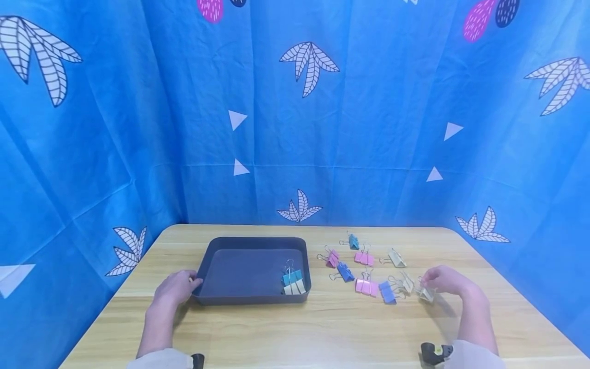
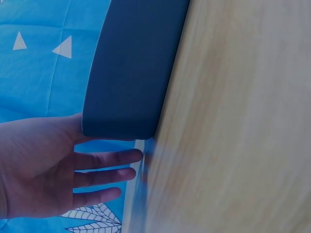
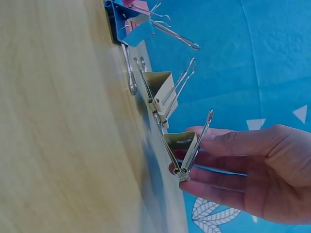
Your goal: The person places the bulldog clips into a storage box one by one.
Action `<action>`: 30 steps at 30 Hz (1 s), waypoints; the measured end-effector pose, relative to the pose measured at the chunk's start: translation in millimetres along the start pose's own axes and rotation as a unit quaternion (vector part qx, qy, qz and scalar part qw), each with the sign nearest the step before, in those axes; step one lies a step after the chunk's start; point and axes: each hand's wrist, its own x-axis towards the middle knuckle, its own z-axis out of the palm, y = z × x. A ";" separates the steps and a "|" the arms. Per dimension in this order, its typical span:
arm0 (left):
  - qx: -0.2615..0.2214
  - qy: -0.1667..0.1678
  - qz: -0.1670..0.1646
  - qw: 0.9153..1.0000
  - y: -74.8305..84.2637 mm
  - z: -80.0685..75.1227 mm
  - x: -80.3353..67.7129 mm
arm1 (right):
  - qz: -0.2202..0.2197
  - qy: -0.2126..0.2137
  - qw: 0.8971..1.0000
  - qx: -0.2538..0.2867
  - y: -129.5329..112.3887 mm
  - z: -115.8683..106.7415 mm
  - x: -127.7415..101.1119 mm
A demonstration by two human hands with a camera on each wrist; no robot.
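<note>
My left hand (image 1: 176, 288) is at the left end of a dark grey tray (image 1: 244, 301), its thumb at the rim. In the left wrist view the thumb and index finger pinch the tray's end, partly hidden, while the other fingers stretch out straight. A teal binder clip (image 1: 292, 277) and a cream binder clip (image 1: 295, 288) lie inside the tray's right side. On the right, my right hand (image 1: 444, 280) holds another cream binder clip (image 3: 181, 153) between thumb and fingers. Next to it lies one more cream binder clip (image 3: 163, 94).
Between tray and right hand, several binder clips lie loose on the wooden table (image 1: 286, 333): pink (image 1: 366, 287), blue (image 1: 387, 292), teal (image 1: 353, 242) and cream (image 1: 397, 258). A blue patterned curtain (image 1: 295, 138) hangs behind and along both sides.
</note>
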 end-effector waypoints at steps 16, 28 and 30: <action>-0.002 -0.003 0.006 1.000 -0.6 -1.6 -0.2 | -0.019 0.013 1.000 0.000 -11.7 -5.1 -2.3; -0.009 -0.007 0.007 1.000 -1.6 -1.4 -0.2 | -0.041 0.034 0.998 -0.015 -20.7 -7.9 -2.3; -0.009 -0.007 0.006 1.000 -2.1 -1.0 0.4 | -0.047 0.040 0.998 -0.019 -22.7 -7.8 -1.9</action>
